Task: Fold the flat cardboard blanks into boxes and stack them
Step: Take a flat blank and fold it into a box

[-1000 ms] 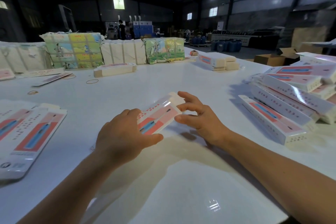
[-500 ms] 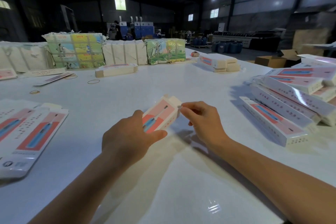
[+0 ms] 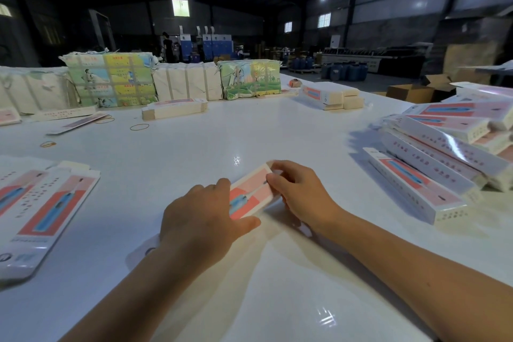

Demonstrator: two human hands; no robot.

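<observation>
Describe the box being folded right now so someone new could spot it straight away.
Start at the white table and find its near middle. The box lies there between the left hand and right hand. Unlike the finished boxes piled at right, both hands grip it.

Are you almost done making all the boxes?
Not yet. Done: a pile of folded boxes on the right. In hand: the left hand and right hand grip one box being closed. Left: flat blanks wait on the left.
</observation>
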